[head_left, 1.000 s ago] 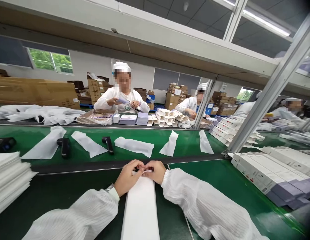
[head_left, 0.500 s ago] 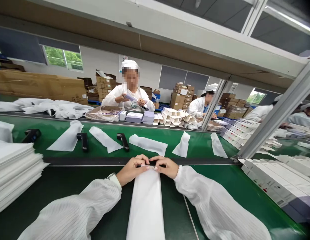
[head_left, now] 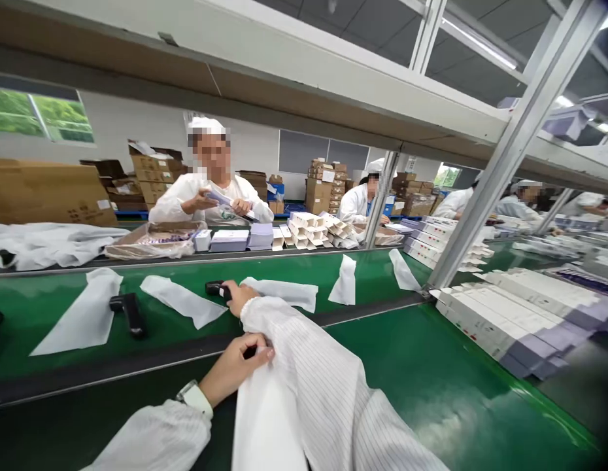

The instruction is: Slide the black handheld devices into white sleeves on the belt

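My right hand (head_left: 241, 297) reaches across to the far belt, its fingers closed around the handle of a black L-shaped handheld device (head_left: 215, 288). The device's blunt head sticks out to the left of the fingers. Closer to me, my left hand (head_left: 235, 366) pinches the far end of a long, flat white pouch (head_left: 265, 418) between thumb and fingers. My right sleeve covers part of that pouch. Another black device (head_left: 132, 314) lies on the belt to the left, beside a loose white pouch (head_left: 83, 314). Another loose pouch (head_left: 289, 293) lies just right of my right hand.
A dark rail (head_left: 152, 363) separates the near green surface from the far green belt (head_left: 176, 333). White and lilac cartons (head_left: 505, 320) are stacked at right beside a slanted metal post (head_left: 485, 176). Overhead runs a shelf (head_left: 284, 72). A co-worker (head_left: 210, 190) sits opposite, holding a lilac box.
My right hand has left the white pouch, reached forward and left, and taken hold of a black device. My left hand still pinches the pouch's end. The view has turned right.
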A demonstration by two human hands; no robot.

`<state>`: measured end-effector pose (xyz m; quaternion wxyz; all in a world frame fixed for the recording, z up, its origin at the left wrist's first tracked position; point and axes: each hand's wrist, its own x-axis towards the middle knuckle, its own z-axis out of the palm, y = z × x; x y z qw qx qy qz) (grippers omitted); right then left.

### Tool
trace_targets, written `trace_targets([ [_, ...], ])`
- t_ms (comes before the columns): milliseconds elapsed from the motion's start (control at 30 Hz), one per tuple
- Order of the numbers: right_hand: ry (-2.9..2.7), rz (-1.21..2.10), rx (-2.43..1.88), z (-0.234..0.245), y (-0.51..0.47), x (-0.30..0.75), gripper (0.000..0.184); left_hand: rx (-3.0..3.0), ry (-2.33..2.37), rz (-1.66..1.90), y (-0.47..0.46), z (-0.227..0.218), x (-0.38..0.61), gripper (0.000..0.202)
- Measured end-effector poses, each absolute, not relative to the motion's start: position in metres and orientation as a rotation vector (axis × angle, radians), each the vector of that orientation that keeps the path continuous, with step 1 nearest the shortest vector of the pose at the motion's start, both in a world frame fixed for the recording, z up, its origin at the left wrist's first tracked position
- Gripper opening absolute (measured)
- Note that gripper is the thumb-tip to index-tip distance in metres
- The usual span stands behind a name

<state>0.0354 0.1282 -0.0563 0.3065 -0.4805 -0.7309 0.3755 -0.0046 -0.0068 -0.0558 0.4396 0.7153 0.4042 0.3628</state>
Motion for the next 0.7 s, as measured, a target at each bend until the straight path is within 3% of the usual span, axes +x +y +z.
trace_targets([
  [133,-1.776,1.222,-1.158,-0.040,0.113,0.082,0.051,1.728,1.061,0.996,-0.009,-0.056,-0.004,0.027],
  [200,-1.696,1.343,-1.002,-0.031,0.104,0.110,0.068,1.728,1.045,1.050,-0.010,-0.052,-0.004,0.028],
  [267,-1.405,1.691,-0.737,-0.027,0.097,0.136,0.093,1.737,1.038,1.089,-0.010,-0.046,-0.003,0.025],
  [333,-1.243,1.787,-0.610,-0.024,0.088,0.153,0.101,1.755,1.032,1.115,-0.011,-0.038,-0.001,0.022],
  [533,-1.172,1.745,-0.512,-0.006,0.061,0.166,0.098,1.716,0.927,1.160,-0.016,-0.025,0.010,0.018],
  [700,-1.204,1.681,-0.480,-0.001,0.052,0.163,0.084,1.693,0.906,1.161,-0.017,-0.018,0.015,0.018],
])
